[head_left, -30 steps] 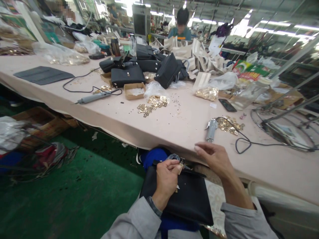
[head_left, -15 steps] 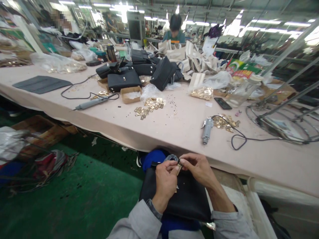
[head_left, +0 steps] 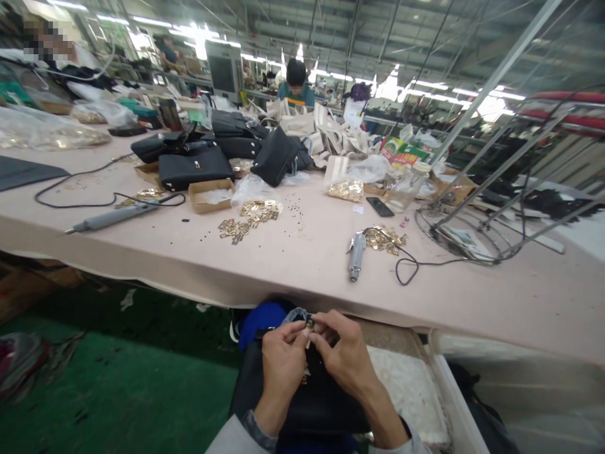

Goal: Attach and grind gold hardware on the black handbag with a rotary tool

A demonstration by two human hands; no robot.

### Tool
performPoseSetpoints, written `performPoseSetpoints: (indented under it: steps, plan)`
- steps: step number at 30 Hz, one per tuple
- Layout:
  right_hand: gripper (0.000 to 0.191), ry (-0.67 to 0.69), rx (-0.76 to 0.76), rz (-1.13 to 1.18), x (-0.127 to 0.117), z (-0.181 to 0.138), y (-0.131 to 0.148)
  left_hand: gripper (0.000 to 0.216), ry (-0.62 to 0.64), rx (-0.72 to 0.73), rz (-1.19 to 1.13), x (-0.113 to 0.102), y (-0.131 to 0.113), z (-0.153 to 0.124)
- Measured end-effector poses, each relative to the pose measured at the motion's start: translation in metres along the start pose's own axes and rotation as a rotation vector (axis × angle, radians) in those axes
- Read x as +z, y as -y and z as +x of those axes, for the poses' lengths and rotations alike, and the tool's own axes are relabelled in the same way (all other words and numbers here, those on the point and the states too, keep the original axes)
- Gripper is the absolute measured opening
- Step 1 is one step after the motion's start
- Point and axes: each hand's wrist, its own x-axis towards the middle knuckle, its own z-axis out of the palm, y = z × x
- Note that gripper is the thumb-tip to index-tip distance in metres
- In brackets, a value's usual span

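A black bag (head_left: 326,403) rests on my lap, below the table's edge. Above its top, a small gold-coloured metal fitting (head_left: 309,325) with a dark strap end is held between my two hands. My left hand (head_left: 282,358) pinches the fitting between thumb and fingers. From the other side, the fingers of my right hand (head_left: 344,353) close on the same piece; its fingertips partly cover the fitting. Another gold-coloured clasp part (head_left: 304,379) shows on the bag's front, between my wrists.
On the table (head_left: 265,265) lie a grey electric screwdriver (head_left: 356,255), a second one (head_left: 111,216), piles of gold fittings (head_left: 248,221), finished-looking black bags (head_left: 196,167), a phone (head_left: 380,207) and a wire rack (head_left: 472,243). A person (head_left: 296,88) sits across.
My view has swung to the right and tilted up. The right hand's fingers have shifted around the fitting, with the thumb now lower; both hands still hold it above the bag.
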Motion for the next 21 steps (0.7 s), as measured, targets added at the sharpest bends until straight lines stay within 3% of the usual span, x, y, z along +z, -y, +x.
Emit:
performPoseSetpoints:
  steps: [9, 15, 21]
  plan:
    - [0.012, 0.006, -0.095, -0.091, 0.006, -0.005, 0.001, 0.027, 0.035, 0.001, -0.068, -0.003, -0.007, -0.002]
    - [0.023, -0.070, 0.137, 0.047, 0.005, -0.001, -0.008, 0.023, 0.008, 0.015, -0.021, -0.004, -0.005, -0.004]
    - [0.031, 0.067, 0.242, 0.191, 0.001, 0.012, -0.011, 0.020, 0.012, 0.043, 0.009, -0.005, -0.009, -0.007]
